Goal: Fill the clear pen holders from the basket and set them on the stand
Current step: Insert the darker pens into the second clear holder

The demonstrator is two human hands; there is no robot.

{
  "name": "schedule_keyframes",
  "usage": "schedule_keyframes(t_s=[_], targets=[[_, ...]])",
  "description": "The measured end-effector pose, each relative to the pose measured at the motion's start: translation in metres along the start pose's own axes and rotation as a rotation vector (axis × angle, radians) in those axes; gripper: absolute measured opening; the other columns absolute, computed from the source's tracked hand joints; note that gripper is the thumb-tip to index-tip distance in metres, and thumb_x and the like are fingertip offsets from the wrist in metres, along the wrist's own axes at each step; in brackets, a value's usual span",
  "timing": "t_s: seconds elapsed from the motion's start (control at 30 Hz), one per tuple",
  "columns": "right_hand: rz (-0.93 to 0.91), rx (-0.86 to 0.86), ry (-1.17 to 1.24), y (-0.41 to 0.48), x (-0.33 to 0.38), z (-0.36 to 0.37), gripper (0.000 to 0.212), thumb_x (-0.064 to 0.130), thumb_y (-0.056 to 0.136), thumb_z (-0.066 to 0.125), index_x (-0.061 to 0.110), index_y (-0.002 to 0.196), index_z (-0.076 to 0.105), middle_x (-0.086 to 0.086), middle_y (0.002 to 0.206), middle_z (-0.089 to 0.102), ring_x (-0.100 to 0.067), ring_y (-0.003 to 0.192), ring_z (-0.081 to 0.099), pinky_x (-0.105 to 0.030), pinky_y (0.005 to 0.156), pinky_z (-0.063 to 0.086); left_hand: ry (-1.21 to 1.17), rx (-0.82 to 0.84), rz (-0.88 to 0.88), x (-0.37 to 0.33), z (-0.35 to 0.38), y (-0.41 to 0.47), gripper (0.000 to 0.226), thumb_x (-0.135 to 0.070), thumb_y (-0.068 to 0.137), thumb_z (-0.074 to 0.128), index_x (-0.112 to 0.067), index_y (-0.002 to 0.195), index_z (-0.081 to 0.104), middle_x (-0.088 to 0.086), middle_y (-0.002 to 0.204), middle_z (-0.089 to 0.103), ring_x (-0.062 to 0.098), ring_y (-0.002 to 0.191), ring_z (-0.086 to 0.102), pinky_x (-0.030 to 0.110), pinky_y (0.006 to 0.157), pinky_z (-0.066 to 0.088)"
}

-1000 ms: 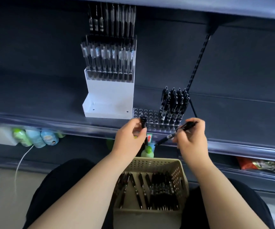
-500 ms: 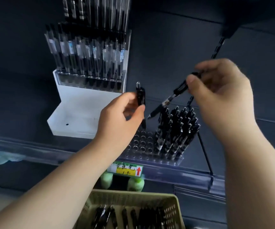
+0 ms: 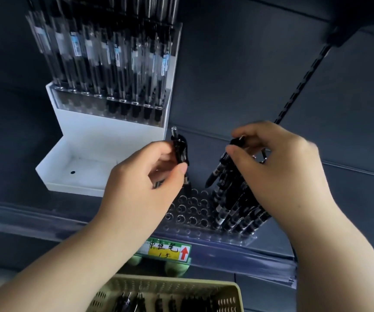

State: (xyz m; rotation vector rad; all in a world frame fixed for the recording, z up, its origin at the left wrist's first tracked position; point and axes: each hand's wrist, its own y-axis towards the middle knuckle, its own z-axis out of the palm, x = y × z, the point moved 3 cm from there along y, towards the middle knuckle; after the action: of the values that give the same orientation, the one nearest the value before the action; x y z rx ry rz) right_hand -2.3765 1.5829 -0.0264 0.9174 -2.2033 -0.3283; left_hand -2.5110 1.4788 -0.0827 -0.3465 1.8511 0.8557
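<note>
Head | left hand (image 3: pixel 145 176) pinches pen (image 3: pixel 180 152) | right hand (image 3: pixel 280 167) grips pen over holder (image 3: pixel 195 212)

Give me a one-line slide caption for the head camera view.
Left hand and right hand hold black pens above the partly filled clear pen holder.

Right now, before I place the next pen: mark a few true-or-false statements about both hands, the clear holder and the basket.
1. The left hand grips a black pen. True.
2. The right hand holds nothing. False: it pinches a second pen above the clear holder.
3. Every hole in the clear holder is filled. False: standing pens fill only its right part; the left holes are open.
4. The basket holds loose pens. True.
</note>
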Motion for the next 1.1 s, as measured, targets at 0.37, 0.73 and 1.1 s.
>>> schedule_keyframes(t_s=[0.37,0.73,1.1], targets=[[0.015,0.035,-0.073,0.004,0.002,0.002,0.024,0.028,0.083,0.065,0.03,0.107,0.065,0.019,0.082,0.06,-0.006,0.086,0.058,-0.007,0.071,0.04,-0.01,0.025,-0.052,0.008,0.006,-0.001,0.019,-0.012,0.078,0.067,-0.016,0.097,0.068,-0.015,0.087,0.07,-0.007,0.084,0.064,-0.001,0.07,0.042],[0.01,0.027,-0.099,0.003,-0.003,0.003,0.021,0.017,0.085,0.062,0.031,0.099,0.069,0.012,0.083,0.066,0.003,0.06,0.053,-0.012,0.06,0.043,-0.067,-0.003,-0.122,0.014,0.01,0.001,0.026,-0.024,0.077,0.063,-0.017,0.101,0.067,-0.012,0.09,0.07,-0.002,0.085,0.065,0.003,0.07,0.044],[-0.087,0.033,-0.156,-0.003,0.002,0.007,0.03,-0.001,0.082,0.053,0.017,0.094,0.074,-0.001,0.096,0.071,0.005,0.055,0.029,-0.038,0.068,0.047,-0.138,0.05,-0.075,0.013,0.017,0.003,0.027,-0.016,0.078,0.066,-0.024,0.104,0.066,-0.016,0.091,0.07,-0.002,0.086,0.065,0.005,0.072,0.046]])
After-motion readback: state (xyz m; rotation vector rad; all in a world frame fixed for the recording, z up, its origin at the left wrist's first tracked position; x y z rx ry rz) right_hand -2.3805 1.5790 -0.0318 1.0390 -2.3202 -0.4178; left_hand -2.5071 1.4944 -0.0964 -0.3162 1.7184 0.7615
